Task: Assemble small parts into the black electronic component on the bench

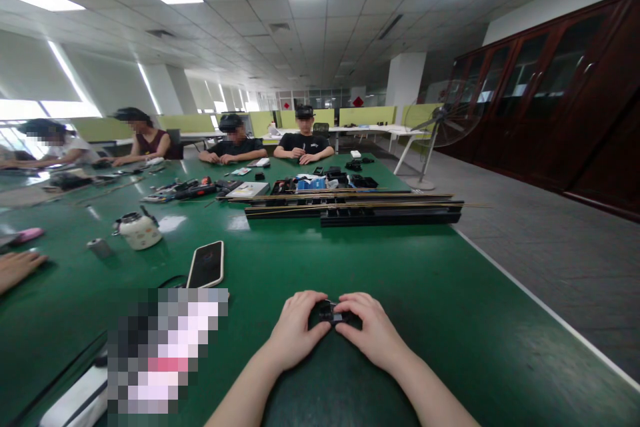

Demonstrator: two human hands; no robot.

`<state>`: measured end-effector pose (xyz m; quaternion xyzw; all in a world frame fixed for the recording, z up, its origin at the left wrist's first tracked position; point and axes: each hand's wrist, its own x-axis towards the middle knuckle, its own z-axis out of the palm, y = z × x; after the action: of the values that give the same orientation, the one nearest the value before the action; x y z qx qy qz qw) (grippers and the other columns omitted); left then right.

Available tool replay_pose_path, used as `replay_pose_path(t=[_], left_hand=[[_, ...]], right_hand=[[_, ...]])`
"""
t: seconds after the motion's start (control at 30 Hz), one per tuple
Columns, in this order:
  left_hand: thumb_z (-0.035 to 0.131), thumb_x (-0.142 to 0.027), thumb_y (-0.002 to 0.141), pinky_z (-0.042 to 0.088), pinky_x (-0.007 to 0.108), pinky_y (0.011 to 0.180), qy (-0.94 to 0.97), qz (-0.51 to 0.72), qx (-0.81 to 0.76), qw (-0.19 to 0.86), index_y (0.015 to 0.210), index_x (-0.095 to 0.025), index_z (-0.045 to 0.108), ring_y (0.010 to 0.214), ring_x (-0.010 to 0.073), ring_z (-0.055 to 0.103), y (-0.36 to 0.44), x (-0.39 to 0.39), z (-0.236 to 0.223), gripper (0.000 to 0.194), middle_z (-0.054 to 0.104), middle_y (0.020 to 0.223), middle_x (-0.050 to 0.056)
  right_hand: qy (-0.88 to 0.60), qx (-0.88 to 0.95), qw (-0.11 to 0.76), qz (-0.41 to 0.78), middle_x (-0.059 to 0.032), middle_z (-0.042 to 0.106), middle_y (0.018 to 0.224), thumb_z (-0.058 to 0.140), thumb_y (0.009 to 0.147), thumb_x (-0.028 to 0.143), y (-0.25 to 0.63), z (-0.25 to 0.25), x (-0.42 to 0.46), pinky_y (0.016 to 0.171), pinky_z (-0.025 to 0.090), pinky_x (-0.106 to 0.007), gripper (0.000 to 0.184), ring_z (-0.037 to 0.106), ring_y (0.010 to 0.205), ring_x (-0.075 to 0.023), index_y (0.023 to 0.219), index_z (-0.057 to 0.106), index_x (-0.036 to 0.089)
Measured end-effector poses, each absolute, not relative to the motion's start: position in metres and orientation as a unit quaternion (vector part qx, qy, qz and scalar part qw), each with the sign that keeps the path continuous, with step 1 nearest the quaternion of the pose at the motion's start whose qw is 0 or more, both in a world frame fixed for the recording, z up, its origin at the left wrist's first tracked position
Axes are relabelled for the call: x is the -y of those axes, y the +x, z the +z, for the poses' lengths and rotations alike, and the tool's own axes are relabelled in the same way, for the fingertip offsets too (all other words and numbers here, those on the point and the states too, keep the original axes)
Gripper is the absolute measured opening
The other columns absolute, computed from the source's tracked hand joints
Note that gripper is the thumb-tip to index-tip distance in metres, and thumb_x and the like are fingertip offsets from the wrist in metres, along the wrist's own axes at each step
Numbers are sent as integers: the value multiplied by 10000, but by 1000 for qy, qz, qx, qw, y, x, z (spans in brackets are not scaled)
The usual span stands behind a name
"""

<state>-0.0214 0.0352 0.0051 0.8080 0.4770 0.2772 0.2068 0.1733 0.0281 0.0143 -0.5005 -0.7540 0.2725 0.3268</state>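
Low over the green table (300,257), both my hands meet around a small black part (327,313) with a greyish face. My left hand (299,325) grips its left end between thumb and fingers. On the other end, my right hand (369,327) closes with thumb below and fingers above. My fingers cover much of the part, so its exact kind cannot be made out. A phone (206,265) in a light case lies to the left of my hands, with a blurred-out item (170,350) nearer to me.
Long black rails (390,216) with thin rods lie across the table ahead. Behind them are blue and black parts (313,182). A white jar (140,230) and a grey cylinder (99,248) stand left. Another person's hand (20,269) rests at the left edge. Several people sit opposite.
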Motion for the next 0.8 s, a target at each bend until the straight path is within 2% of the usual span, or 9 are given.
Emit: replay_pose_path(t=[0.33,0.57,0.8], left_hand=[[602,-236,771,379,382,905,811,276,-473,207,1081,-238,526,1030,227,512,-21,-34,7,320,590,1089,44],[593,-230,765,382,390,910,807,269,-483,205,1079,-244,526,1033,233,515,-20,-34,10,321,589,1097,42],[604,-215,751,383,379,910,808,269,-483,205,1087,-242,523,1036,231,512,-20,-34,9,346,588,1101,39]], right_hand=[[-487,737,360,300,-20,677,1033,666,687,248,174,14,-30,938,364,-436,198,552,1030,-244,875,689,308],[-486,682,420,350,-37,678,1016,646,694,246,176,12,-34,946,401,-395,193,575,1009,-220,883,685,264],[-514,626,444,383,-36,685,962,638,702,300,180,7,-38,920,424,-379,228,604,953,-221,915,665,223]])
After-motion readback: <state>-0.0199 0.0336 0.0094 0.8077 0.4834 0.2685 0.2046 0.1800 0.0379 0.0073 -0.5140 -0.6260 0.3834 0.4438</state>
